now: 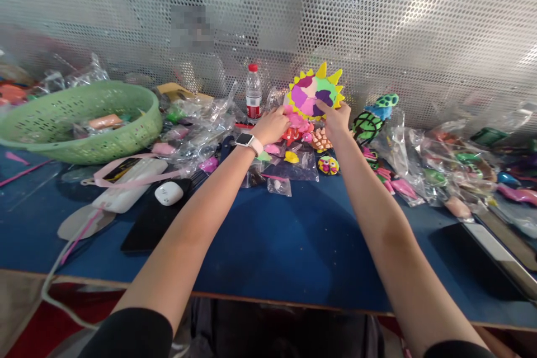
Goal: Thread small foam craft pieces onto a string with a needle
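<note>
In my right hand I grip the edge of a round, multicoloured clay disc with yellow spikes around its rim, thumb across its face. It stands tilted up at the back of the table. My left hand, wearing a watch at the wrist, has its fingers closed at a pink clay piece just below the disc; its fingertips are partly hidden. Under the hands lie a red clay piece, a tan bumpy clay figure and a yellow round clay face.
A green basket stands at the left. A red-capped bottle is behind my left hand. A white mouse-like case lies on a black pad. Plastic bags spread at the right, near a dark box.
</note>
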`<state>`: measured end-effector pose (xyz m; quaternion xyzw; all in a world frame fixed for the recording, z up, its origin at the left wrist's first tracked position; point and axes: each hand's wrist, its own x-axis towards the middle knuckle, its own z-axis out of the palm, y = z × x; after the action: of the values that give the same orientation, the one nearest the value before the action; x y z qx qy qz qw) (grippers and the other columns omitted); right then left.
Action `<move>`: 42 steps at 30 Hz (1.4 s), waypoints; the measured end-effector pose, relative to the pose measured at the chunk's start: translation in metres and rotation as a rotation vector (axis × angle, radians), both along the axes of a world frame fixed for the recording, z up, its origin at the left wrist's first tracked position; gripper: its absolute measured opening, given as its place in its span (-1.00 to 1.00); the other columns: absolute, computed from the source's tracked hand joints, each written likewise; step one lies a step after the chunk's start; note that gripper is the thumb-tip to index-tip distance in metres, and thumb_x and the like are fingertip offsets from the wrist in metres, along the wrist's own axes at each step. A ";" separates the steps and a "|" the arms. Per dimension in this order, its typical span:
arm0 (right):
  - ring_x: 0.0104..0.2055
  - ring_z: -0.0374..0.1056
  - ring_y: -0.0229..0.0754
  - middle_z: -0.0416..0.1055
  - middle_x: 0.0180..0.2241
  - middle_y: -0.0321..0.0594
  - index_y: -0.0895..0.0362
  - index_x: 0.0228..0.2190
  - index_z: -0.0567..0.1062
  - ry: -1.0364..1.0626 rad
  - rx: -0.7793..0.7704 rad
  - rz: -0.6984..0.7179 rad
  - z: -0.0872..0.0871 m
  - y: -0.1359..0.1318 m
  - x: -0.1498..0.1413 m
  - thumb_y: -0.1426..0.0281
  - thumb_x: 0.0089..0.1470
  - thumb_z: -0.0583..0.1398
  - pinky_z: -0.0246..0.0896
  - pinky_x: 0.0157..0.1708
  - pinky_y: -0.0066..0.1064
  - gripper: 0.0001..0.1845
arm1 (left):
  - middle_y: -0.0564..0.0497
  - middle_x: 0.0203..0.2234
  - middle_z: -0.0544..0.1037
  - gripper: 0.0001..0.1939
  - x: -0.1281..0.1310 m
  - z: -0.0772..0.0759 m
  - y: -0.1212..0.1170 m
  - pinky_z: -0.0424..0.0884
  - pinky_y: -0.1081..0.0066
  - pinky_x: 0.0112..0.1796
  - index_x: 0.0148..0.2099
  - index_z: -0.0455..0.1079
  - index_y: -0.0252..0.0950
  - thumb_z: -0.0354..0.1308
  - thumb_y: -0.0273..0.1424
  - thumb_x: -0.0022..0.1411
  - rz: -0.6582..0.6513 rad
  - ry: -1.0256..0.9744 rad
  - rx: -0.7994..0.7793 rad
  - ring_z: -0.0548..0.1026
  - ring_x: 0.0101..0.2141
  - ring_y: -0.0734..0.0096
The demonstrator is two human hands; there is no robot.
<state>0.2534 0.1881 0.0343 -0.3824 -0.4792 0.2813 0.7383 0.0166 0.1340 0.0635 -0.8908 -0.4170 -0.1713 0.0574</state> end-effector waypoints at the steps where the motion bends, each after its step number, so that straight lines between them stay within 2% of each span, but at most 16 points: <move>1: -0.06 0.73 0.02 0.73 -0.27 -0.28 0.04 -0.17 0.64 0.037 0.009 0.018 -0.001 0.001 -0.003 0.16 -0.15 0.63 0.73 0.01 -0.10 -0.47 | -0.38 0.31 0.53 -0.59 0.001 -0.002 0.002 0.48 -0.01 0.32 0.06 0.70 -0.42 -0.01 -0.42 0.67 -0.025 -0.035 0.019 0.56 0.30 -0.10; 4: -0.01 0.74 0.06 0.75 -0.27 -0.30 0.02 -0.21 0.65 0.120 0.021 0.072 -0.002 0.000 -0.013 0.26 -0.20 0.64 0.73 0.10 -0.03 -0.50 | -0.34 0.30 0.54 -0.65 0.004 -0.007 0.003 0.47 -0.01 0.36 0.04 0.69 -0.36 0.03 -0.44 0.64 -0.115 -0.141 0.093 0.54 0.33 -0.10; 8: 0.07 0.74 0.05 0.76 -0.17 -0.28 0.01 -0.23 0.62 0.228 0.063 0.068 -0.001 0.000 -0.020 0.32 -0.11 0.59 0.70 0.19 0.02 -0.60 | -0.35 0.31 0.53 -0.68 0.008 -0.009 0.002 0.44 -0.04 0.39 0.02 0.63 -0.33 0.02 -0.39 0.67 -0.221 -0.301 0.138 0.54 0.33 -0.09; 11: 0.11 0.73 0.01 0.76 -0.09 -0.27 0.01 -0.20 0.58 0.311 0.119 0.003 0.004 0.000 -0.019 0.28 0.01 0.55 0.72 0.16 -0.01 -0.64 | -0.27 0.11 0.62 -0.68 0.012 -0.009 0.007 0.50 -0.01 0.30 -0.06 0.57 -0.24 0.07 -0.22 0.69 -0.257 -0.599 0.106 0.60 0.21 -0.03; 13: 0.12 0.73 -0.01 0.75 -0.06 -0.25 0.00 -0.21 0.54 0.341 0.138 -0.018 0.008 -0.002 -0.017 0.25 0.06 0.54 0.74 0.10 -0.06 -0.65 | -0.18 -0.13 0.62 -0.61 0.015 -0.008 0.013 0.57 0.04 0.18 -0.16 0.50 -0.19 0.13 -0.04 0.67 -0.258 -0.900 0.020 0.65 0.07 0.01; 15: 0.10 0.73 -0.02 0.74 -0.05 -0.24 0.00 -0.24 0.52 0.351 0.138 -0.015 0.013 -0.005 -0.017 0.26 0.03 0.56 0.75 0.07 -0.11 -0.62 | -0.09 -0.31 0.54 -0.50 0.018 -0.004 0.018 0.62 0.09 0.03 -0.23 0.43 -0.18 0.21 0.12 0.59 -0.249 -1.226 -0.126 0.67 -0.08 0.06; 17: 0.06 0.73 -0.03 0.74 -0.10 -0.27 0.00 -0.26 0.51 0.349 0.124 -0.001 0.018 -0.011 -0.019 0.30 -0.07 0.59 0.77 0.03 -0.16 -0.57 | -0.03 -0.37 0.46 -0.45 0.018 0.001 0.022 0.64 0.13 -0.08 -0.24 0.39 -0.19 0.30 0.18 0.51 -0.231 -1.498 -0.288 0.67 -0.17 0.10; 20: -0.01 0.75 -0.03 0.71 -0.25 -0.33 -0.02 -0.29 0.52 0.350 0.091 0.024 0.027 -0.023 -0.025 0.34 -0.14 0.58 0.78 -0.05 -0.25 -0.57 | -0.01 -0.37 0.44 -0.46 0.010 0.010 0.027 0.64 0.15 -0.15 -0.21 0.38 -0.19 0.38 0.16 0.45 -0.198 -1.718 -0.458 0.68 -0.21 0.12; 25: -0.07 0.75 -0.08 0.65 -0.36 -0.36 -0.06 -0.36 0.48 0.336 0.109 0.091 0.041 -0.039 -0.037 0.31 -0.10 0.55 0.77 -0.11 -0.32 -0.63 | 0.02 -0.35 0.51 -0.51 -0.007 0.019 0.029 0.65 0.17 -0.12 -0.18 0.38 -0.18 0.49 0.06 0.34 -0.141 -1.822 -0.520 0.70 -0.22 0.17; 29: -0.11 0.75 -0.08 0.66 -0.35 -0.38 -0.07 -0.34 0.49 0.330 0.102 0.166 0.045 -0.050 -0.047 0.29 -0.12 0.57 0.78 -0.15 -0.30 -0.60 | 0.03 -0.31 0.59 -0.60 -0.008 0.028 0.022 0.66 0.20 -0.07 -0.17 0.39 -0.17 0.49 -0.06 0.33 -0.206 -1.832 -0.538 0.73 -0.14 0.18; 33: -0.07 0.75 -0.03 0.69 -0.34 -0.34 -0.06 -0.31 0.55 0.281 0.085 0.193 0.047 -0.062 -0.058 0.26 -0.12 0.59 0.78 -0.11 -0.22 -0.61 | 0.01 -0.29 0.66 -0.62 -0.008 0.035 0.013 0.68 0.24 -0.11 -0.17 0.42 -0.16 0.54 -0.12 0.28 -0.268 -1.786 -0.589 0.74 -0.13 0.18; 38: -0.14 0.74 -0.02 0.72 -0.33 -0.34 -0.05 -0.18 0.64 0.287 0.077 0.179 0.049 -0.071 -0.066 0.25 -0.14 0.59 0.77 -0.06 -0.15 -0.54 | 0.00 -0.16 0.68 -0.50 -0.011 0.034 0.011 0.67 0.18 -0.06 -0.07 0.43 -0.17 0.61 -0.06 0.21 -0.334 -1.751 -0.568 0.73 -0.03 0.12; 42: -0.13 0.74 -0.01 0.73 -0.32 -0.35 -0.07 -0.10 0.66 0.279 0.087 0.194 0.048 -0.075 -0.071 0.23 -0.17 0.61 0.77 -0.03 -0.13 -0.45 | 0.01 -0.09 0.63 -0.33 -0.006 0.029 0.014 0.64 0.20 -0.05 -0.01 0.38 -0.13 0.74 -0.16 0.03 -0.321 -1.716 -0.481 0.70 -0.02 0.15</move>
<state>0.1827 0.1135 0.0820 -0.2595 -0.4186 0.3806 0.7827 0.0106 0.1477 0.0924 -0.4923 -0.2116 -0.6907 -0.4856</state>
